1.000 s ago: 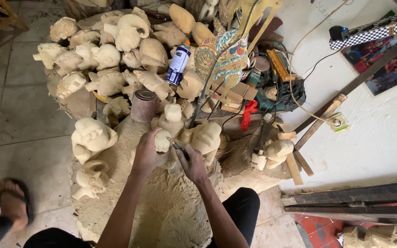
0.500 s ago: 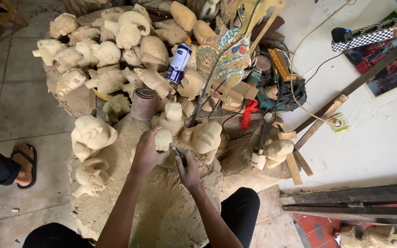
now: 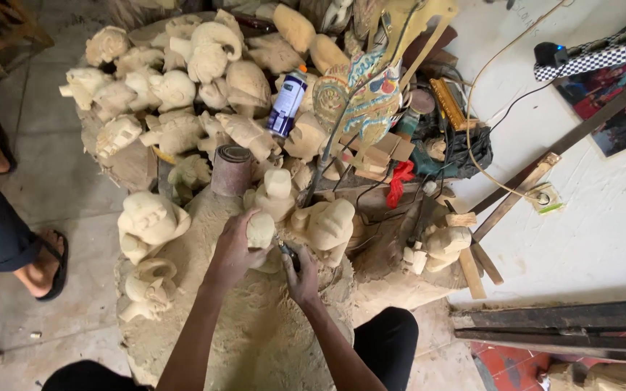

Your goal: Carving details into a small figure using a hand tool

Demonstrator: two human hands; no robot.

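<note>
At the block's (image 3: pixel 255 340) middle, my left hand (image 3: pixel 232 250) wraps a pale carving (image 3: pixel 261 230); my right hand (image 3: pixel 303 269) is closed around a dark tool (image 3: pixel 288 253) touching it, unfinished figures (image 3: pixel 175 87) heaped beyond.

Loads of pale wood carvings (image 3: pixel 175 87) piled up at the back, with a blue-and-white spray can (image 3: pixel 287 103) standing among them and a painted mask (image 3: pixel 360 98) just to its right. A sandpaper roll (image 3: pixel 230 169) stands upright in front of the pile. Red cloth (image 3: pixel 398 181) hangs near a tangle of cables (image 3: pixel 465 148). Wood planks (image 3: pixel 559 326) lie on the floor at right. Someone else's sandalled foot (image 3: pixel 43 264) shows at left.
</note>
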